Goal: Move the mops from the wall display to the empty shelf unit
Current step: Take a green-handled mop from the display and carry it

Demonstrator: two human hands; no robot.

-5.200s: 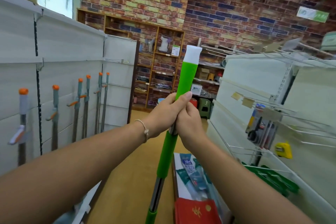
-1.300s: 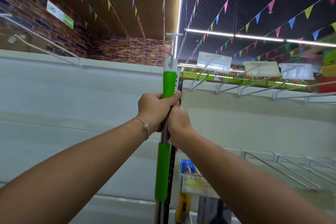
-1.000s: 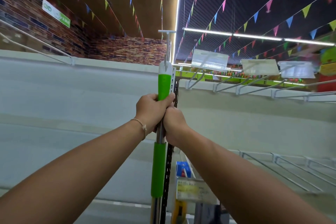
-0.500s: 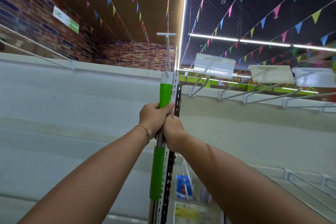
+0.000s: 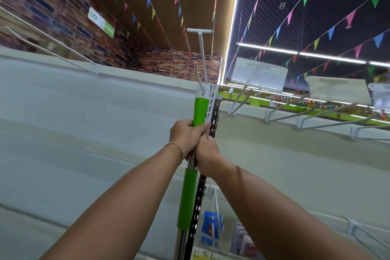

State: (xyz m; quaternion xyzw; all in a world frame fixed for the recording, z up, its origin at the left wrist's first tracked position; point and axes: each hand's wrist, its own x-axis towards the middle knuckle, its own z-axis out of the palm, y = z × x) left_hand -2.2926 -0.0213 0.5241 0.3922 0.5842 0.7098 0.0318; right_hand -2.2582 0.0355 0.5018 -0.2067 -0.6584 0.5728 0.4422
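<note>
While seemingly upright — mop (image 5: 199, 110) in hands (image 5: 185, 136) (image 5: 206, 153)

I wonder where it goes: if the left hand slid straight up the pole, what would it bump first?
Likely the mop's white cap, just above the left hand on the green grip, by the wire hook; depth is unclear.
</note>
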